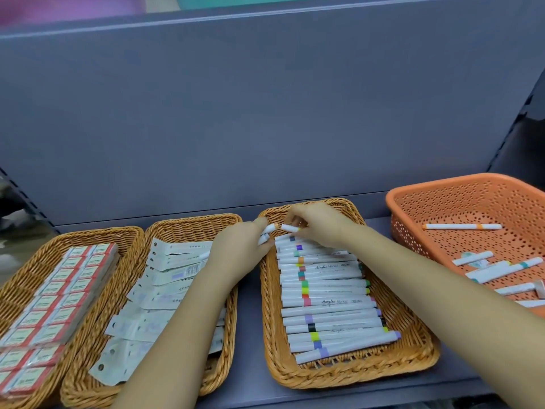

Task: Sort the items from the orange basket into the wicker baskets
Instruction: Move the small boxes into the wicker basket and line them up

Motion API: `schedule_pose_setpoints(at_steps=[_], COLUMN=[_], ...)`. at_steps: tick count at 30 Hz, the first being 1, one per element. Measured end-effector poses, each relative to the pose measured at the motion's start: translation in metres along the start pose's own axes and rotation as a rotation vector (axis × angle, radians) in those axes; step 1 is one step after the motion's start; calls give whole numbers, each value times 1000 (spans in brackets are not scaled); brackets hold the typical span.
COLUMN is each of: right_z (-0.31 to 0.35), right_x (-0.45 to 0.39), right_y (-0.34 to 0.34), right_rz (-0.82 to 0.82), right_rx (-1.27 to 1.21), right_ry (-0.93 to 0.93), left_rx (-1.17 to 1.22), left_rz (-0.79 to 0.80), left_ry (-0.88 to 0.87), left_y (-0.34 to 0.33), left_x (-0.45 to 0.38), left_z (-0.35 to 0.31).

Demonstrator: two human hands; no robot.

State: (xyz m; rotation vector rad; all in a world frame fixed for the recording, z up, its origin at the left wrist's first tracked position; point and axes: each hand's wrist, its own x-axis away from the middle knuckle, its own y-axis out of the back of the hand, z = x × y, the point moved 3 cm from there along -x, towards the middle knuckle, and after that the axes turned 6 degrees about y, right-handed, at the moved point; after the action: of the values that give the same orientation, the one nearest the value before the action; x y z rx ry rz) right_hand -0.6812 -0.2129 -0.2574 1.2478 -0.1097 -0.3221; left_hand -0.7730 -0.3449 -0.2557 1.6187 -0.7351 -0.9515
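Three wicker baskets stand in a row on the shelf. The right wicker basket (418,343) holds a neat row of several white acrylic markers (327,302) with coloured bands. My left hand (239,246) hovers at that basket's far left corner, shut on two white markers (267,233). My right hand (318,224) is over the basket's far end, shut on a white marker (290,228) with a yellow band. The orange basket (472,202) at the far right holds an orange-banded marker (463,226) and a few other white items (498,270).
The middle wicker basket (188,225) holds several flat white packets (165,293). The left wicker basket (97,234) is packed with rows of small red-edged boxes (56,302). A grey back panel (265,113) rises behind the shelf; its front edge runs along the bottom.
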Motion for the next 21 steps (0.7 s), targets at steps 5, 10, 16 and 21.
schedule_pose_setpoints(at_steps=[5, 10, 16, 21], right_z=[0, -3, 20, 20], right_x=[-8, -1, 25, 28], right_y=[-14, -6, 16, 13], right_rz=[74, 25, -25, -58], right_rx=[90, -92, -765, -747], right_ry=[72, 26, -1, -54], left_rx=[-11, -32, -26, -35], left_rz=[2, 27, 29, 45], left_ry=[-10, -16, -26, -63], left_y=[2, 0, 0, 0], left_x=[1, 2, -1, 1], left_z=[-2, -5, -10, -15])
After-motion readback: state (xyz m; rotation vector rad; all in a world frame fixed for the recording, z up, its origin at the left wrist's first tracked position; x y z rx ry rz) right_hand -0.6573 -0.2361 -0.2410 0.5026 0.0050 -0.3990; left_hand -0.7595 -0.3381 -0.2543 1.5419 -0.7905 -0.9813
